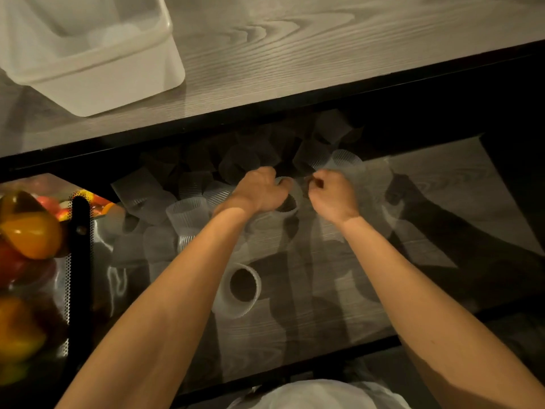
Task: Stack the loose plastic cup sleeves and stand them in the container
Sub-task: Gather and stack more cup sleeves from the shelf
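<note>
Several translucent ribbed cup sleeves (188, 212) lie scattered on a low wood-grain shelf (427, 184), many in shadow under the tabletop. My left hand (259, 191) is closed around one upright sleeve (290, 202) at the shelf's middle. My right hand (333, 193) is beside it, fingers pinched on the edge of another sleeve (346, 160) that is blurred. One more sleeve (243, 289) lies on its side between my forearms. The white plastic container (97, 63) stands on the tabletop above, at the far left.
The grey wood-grain tabletop (324, 39) overhangs the shelf with a dark front edge. At the left a black perforated metal basket (80, 261) holds orange and red peppers (29, 231). A black frame rail borders the shelf's near edge.
</note>
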Demonstrator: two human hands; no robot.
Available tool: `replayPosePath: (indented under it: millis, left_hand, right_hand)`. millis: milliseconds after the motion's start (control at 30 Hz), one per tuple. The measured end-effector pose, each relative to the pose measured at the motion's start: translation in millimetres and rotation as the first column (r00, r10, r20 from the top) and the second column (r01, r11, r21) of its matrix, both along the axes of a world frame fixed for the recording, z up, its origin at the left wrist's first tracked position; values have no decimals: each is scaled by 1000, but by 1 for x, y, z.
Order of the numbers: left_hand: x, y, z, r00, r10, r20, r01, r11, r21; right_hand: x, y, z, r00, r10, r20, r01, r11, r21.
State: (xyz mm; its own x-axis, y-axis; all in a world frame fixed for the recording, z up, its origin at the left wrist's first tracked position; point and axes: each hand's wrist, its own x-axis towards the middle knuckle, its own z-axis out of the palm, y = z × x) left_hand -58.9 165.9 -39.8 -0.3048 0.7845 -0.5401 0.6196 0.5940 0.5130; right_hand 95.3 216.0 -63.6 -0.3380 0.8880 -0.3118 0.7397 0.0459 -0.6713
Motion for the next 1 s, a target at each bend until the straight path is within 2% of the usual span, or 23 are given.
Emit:
replayPosePath:
  millis: [67,133,200,300,400,633,900,1000]
  left_hand:
    - [10,8,9,1000,19,-10,-17,992,125]
    - [21,15,13,999,42,4,-42,977,207]
    - [31,23,13,999,44,19,-48,968,245]
    - [46,37,10,990,22,142,-52,975,216]
    - [60,47,5,976,-33,217,-1,988,154]
    - [68,58,-3,995,9,100,-22,992,128]
    - [76,58,-3,987,116,114,-138,969,205]
    - [79,59,-6,986,123,110,-134,986,100]
  right_hand:
    - [6,3,7,966,-218,-139,235,964,124]
    - [17,11,12,871,-412,-269,466,866,182]
    - [29,21,11,818,-513,-258,560,813,160]
    - [39,34,0,830,-540,-142,539,841,-48]
    - [45,40,-12,860,-491,-140,467,867,-173]
    - [59,39,-11,891,-439,-121,424,896,-131]
    - [67,39,-13,920,-377,-109,374,926,-45]
    - [70,41,-19,944,-326,-60,320,943,-87]
